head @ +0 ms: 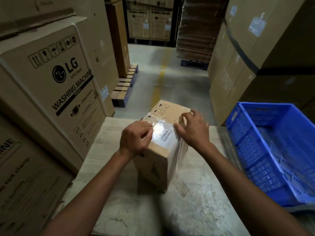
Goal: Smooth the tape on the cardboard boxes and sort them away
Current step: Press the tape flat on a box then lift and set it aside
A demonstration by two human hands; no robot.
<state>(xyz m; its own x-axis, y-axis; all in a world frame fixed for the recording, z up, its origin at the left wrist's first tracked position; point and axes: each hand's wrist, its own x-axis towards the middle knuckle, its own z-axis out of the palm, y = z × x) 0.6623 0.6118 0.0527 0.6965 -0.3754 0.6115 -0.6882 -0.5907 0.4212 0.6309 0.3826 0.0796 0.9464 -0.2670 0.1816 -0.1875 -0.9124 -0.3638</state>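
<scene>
A small brown cardboard box [159,160] stands on the worn table [153,210] in front of me, its top face crossed by shiny clear tape [162,132] over a printed label. My left hand [135,139] rests curled on the box's left top edge, fingers pressing the tape's left end. My right hand [193,128] lies on the right top edge with fingers spread, thumb on the tape and fingertips over the far corner. The box's lower left side is hidden by my left wrist.
A blue plastic crate [272,150] sits at the table's right edge. Large washing machine cartons [56,86] are stacked close on the left, tall cartons [255,57] on the right. A concrete aisle with a wooden pallet [125,86] runs ahead beyond the table.
</scene>
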